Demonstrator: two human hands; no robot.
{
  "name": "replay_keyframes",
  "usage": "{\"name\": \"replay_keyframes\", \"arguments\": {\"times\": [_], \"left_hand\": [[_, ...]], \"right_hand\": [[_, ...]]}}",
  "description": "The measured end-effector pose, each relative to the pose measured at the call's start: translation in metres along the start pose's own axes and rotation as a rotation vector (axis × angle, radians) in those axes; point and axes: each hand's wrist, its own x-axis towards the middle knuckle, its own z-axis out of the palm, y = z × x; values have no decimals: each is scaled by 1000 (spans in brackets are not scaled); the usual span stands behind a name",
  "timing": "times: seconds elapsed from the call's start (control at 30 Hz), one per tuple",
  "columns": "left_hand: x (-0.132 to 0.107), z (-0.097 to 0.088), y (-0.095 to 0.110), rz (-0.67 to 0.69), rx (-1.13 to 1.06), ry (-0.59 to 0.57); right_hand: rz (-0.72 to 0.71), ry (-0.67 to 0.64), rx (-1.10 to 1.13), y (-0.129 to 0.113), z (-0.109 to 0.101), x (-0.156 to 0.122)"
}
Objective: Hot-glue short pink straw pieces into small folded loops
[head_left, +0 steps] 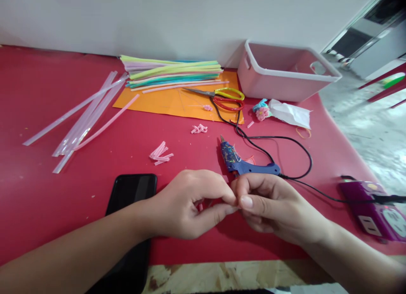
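Note:
My left hand [203,205] and my right hand [269,203] meet fingertip to fingertip above the front of the red table. Both are closed in a pinch, and whatever lies between the fingertips is hidden. A bit of pink [200,207] shows in the gap under my left hand's fingers; I cannot tell if it is held or lies on the table. Just behind my right hand rests a blue hot glue gun [253,166]. Short cut pieces of pink pipe cleaner [160,153] lie beyond my left hand, with curled pink pieces [199,129] farther back.
A black phone [133,188] lies under my left forearm. Clear glue sticks [85,116], bundled pipe cleaners [174,72], scissors [222,95] on orange card [152,103], small flower [262,113] and pink bin [282,80] stand behind. A black cord [309,159] runs to a purple power strip [371,209].

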Motion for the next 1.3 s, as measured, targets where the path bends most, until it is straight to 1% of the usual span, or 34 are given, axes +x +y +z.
{"name": "replay_keyframes", "arguments": {"times": [0.13, 0.27, 0.6, 0.9, 1.03, 1.1, 1.2, 1.27, 1.3], "left_hand": [[1, -1, -1, -14, -14, 0], [1, 0, -1, -13, -40, 0], [2, -1, 1, -1, -85, -2], [2, -1, 0, -33, -97, 2], [0, -3, 0, -66, -55, -18], [0, -4, 0, -104, -70, -18], [1, -7, 1, -130, -131, -27], [1, -8, 2, -127, -152, -34], [2, -9, 2, -127, -151, -38]], "right_hand": [[15, 31, 31, -3, 0, 1], [16, 12, 12, -5, 1, 1], [38, -116, -33, -3, -5, -1], [55, -201, 137, 1, -6, 2], [-6, -227, 211, -5, -9, -1], [-74, -201, 215, -9, -12, -2], [-166, -101, 162, -14, -15, -2], [-236, 6, 48, -17, -16, 0], [-278, 70, -48, -19, -15, 2]]}}
